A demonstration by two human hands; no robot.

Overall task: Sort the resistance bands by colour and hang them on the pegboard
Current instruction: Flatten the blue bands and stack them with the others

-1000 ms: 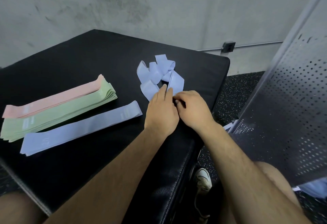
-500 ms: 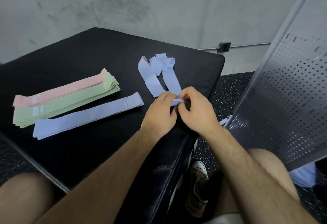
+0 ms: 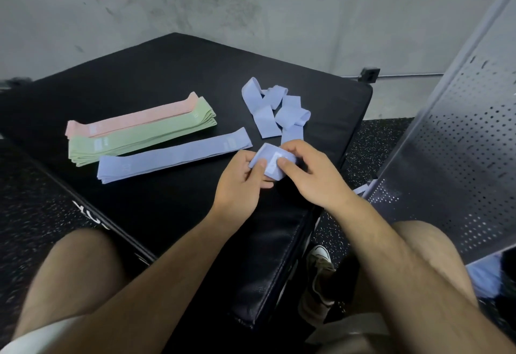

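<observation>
Black padded surface (image 3: 167, 74) centre. Grey concrete wall (image 3: 251, 4) 12 o'clock. Small black box (image 3: 370, 74) 2 o'clock. Speckled floor (image 3: 377, 135) 3 o'clock. Sneaker (image 3: 318, 270) 5 o'clock.

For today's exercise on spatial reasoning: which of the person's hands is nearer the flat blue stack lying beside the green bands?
Left. The left hand sits just right of the flat blue stack; the right hand lies farther right. Both grip one loose blue band.

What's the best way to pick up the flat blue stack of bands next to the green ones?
Probably pinch the flat blue stack across its right end, coming from above and the right. It lies long and flat on the black pad, and that end sits clear of the green stack, while its left end lies close beside it.
</observation>
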